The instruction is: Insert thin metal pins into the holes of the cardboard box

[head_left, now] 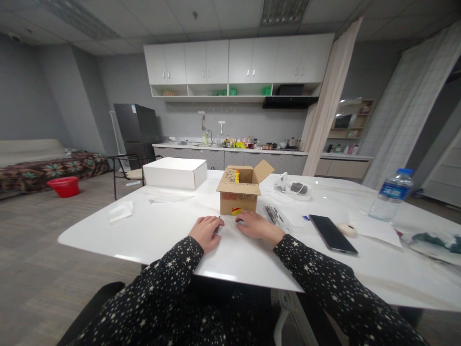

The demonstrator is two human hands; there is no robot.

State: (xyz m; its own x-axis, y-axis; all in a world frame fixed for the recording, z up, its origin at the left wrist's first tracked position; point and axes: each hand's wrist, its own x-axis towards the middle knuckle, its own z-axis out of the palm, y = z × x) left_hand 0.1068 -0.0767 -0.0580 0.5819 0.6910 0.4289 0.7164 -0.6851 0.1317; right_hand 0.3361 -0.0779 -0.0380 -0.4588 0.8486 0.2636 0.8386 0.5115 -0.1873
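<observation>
An open cardboard box stands on the white table in front of me, its flaps spread and red-and-yellow tape on its front. My left hand rests on the table just short of the box's left corner, fingers bent together. A small dark thin bit shows at its fingertips, too small to name. Close to the box's front right lies my right hand, palm down with curled fingers. Something dark shows by its fingertips, but I cannot tell what. Right of that hand is a clear packet of thin dark metal pieces.
A white box stands at the table's back left, with a crumpled white wrapper nearer. Rightward are a black phone, a round beige object, a water bottle and a white device with cable.
</observation>
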